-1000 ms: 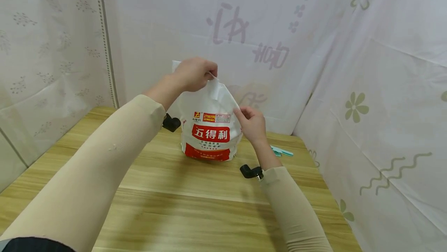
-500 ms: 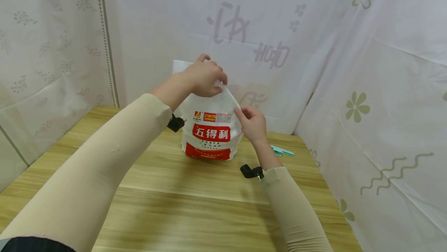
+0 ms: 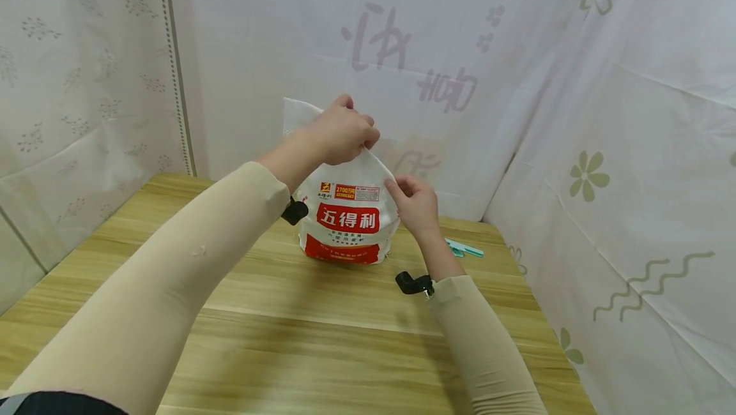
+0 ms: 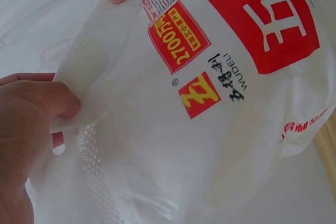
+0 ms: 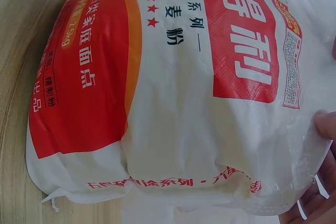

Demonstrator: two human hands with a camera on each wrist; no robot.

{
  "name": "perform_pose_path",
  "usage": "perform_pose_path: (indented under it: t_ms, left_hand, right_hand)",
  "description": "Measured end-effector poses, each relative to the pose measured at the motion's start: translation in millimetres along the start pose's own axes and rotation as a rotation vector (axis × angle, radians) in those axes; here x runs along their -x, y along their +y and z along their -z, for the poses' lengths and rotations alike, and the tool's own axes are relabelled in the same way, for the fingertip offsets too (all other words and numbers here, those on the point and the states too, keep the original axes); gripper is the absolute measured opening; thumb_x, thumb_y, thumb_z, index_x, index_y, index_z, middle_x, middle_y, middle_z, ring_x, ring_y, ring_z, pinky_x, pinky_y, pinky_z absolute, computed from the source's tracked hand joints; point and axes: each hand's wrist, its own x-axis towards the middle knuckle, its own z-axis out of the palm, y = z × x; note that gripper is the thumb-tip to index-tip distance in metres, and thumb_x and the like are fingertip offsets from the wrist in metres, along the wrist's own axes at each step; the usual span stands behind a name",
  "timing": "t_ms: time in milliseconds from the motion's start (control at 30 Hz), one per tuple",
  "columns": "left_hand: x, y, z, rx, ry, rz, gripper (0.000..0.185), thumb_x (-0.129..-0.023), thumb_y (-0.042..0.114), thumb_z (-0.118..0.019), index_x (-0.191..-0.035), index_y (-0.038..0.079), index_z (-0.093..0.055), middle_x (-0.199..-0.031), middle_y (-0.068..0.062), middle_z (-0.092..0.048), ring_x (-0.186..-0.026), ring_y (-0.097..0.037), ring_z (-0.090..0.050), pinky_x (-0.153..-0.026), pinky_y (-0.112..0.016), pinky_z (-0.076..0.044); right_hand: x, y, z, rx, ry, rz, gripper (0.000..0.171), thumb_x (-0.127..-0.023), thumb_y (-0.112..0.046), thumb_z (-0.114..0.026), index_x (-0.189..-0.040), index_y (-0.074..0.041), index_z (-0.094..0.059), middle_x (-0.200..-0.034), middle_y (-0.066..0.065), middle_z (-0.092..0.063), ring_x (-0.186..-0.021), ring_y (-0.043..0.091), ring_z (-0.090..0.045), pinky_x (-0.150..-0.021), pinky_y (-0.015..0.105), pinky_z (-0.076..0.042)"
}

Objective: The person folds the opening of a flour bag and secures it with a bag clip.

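1. While the flour bag stood upright toward the far edge of the bench, a little right of its middle, both hands were on its upper part.
2. The left hand was above the bag, its fingers curled round the gathered top of the white woven material; the left wrist view showed the thumb pressed on a fold of the sack, pinching it against the fingers behind.
3. The right hand was at the bag's right shoulder, lower than the left, with fingertips pinching the fabric just beside the small yellow-and-red label.
4. From the right wrist view, a fingertip lay against the white side of the bag, near the edge of the red block of characters (the rest of that hand was mostly out of frame).
5. The bag's front faced the person, with a red band of white characters across the middle and a red-and-orange panel at its base, which rested on the wood.
6. A green flat object lay on the bench near the far right corner, just beyond the right wrist and apart from the bag.
7. Both forearms wore beige sleeves, and white patterned cloth hung around the bench at its back and sides.
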Motion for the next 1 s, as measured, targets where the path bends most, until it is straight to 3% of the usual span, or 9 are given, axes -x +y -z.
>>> perform_pose_path:
  t_ms: [167, 267, 400, 700, 1000]
  left_hand:
    - [-0.3, 5.4, -5.6, -0.039, 0.021, -0.008, 0.012, -0.104, 0.011, -0.064, -0.105, 0.017, -0.074, -0.104, -0.004, -0.073, -0.101, -0.028, -0.069, -0.116, -0.053, -0.036]
    - [-0.9, 9.5, -7.8, -0.038, 0.008, -0.008, 0.016, -0.101, 0.017, -0.064, -0.112, 0.018, -0.075, -0.110, -0.003, -0.074, -0.112, -0.030, -0.067, -0.126, -0.058, -0.029]
    - [-1.7, 13.1, -9.0, -0.022, -0.029, -0.003, 0.021, -0.106, 0.023, -0.066, -0.122, 0.022, -0.079, -0.119, -0.002, -0.079, -0.123, -0.030, -0.068, -0.133, -0.063, -0.017]
    - [-4.5, 14.3, -13.6, -0.036, 0.000, -0.003, 0.014, -0.105, 0.017, -0.072, -0.116, 0.020, -0.081, -0.116, -0.001, -0.083, -0.106, -0.024, -0.077, -0.117, -0.050, -0.037]
    - [-2.8, 14.8, -12.4, 0.017, 0.001, 0.000, 0.022, -0.106, 0.026, -0.063, -0.115, 0.019, -0.082, -0.113, 0.000, -0.082, -0.105, -0.024, -0.074, -0.116, -0.051, -0.038]
  right_hand:
    - [-0.4, 3.0, -0.2, 0.011, -0.004, 0.013, 0.032, -0.107, -0.038, -0.073, -0.114, -0.008, -0.080, -0.103, 0.016, -0.077, -0.083, 0.022, -0.065, -0.065, 0.024, -0.056]
    - [0.1, 4.6, 0.1, 0.014, 0.002, 0.015, 0.032, -0.107, -0.038, -0.073, -0.114, -0.007, -0.080, -0.103, 0.016, -0.077, -0.081, 0.021, -0.064, -0.064, 0.024, -0.056]
    - [0.6, 4.7, 0.3, 0.015, 0.007, 0.012, 0.033, -0.107, -0.039, -0.074, -0.114, -0.007, -0.080, -0.103, 0.016, -0.076, -0.081, 0.020, -0.064, -0.064, 0.023, -0.055]
    - [1.0, 2.2, 0.0, 0.027, 0.013, 0.016, 0.033, -0.106, -0.039, -0.074, -0.116, -0.009, -0.081, -0.105, 0.016, -0.079, -0.082, 0.023, -0.067, -0.062, 0.023, -0.055]
    - [1.0, 3.1, -0.8, 0.038, 0.024, 0.008, 0.035, -0.106, -0.041, -0.075, -0.116, -0.008, -0.082, -0.106, 0.018, -0.079, -0.084, 0.032, -0.068, -0.060, 0.022, -0.053]
